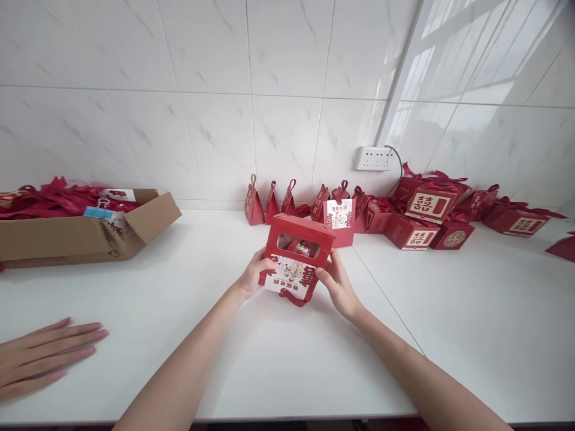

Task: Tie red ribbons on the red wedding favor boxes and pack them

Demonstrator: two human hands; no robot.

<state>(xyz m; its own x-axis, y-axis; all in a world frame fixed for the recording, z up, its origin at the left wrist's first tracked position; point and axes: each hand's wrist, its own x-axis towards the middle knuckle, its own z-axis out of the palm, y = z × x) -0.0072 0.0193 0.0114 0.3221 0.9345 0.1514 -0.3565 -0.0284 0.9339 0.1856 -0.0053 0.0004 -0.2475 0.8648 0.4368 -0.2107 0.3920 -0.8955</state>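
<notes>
Between my two hands is a red gift box [291, 239] with a clear window, a white printed panel and a ribbon loop at its lower edge. It is held upside down, tilted, above the white table, and its print reads inverted. My left hand [254, 274] grips its left side, thumb on the front. My right hand [338, 282] grips the right side, thumb also on the front. Small wrapped items show through the window. Just behind it stands a similar red box [344, 236] with a white label, upright.
An open cardboard box [67, 242] full of red ribbons sits at left. Another person's hand [49, 353] lies flat at lower left. Small triangular red boxes [254, 206] line the wall. Several red boxes [412, 232] are piled at right, near a power strip [374, 158].
</notes>
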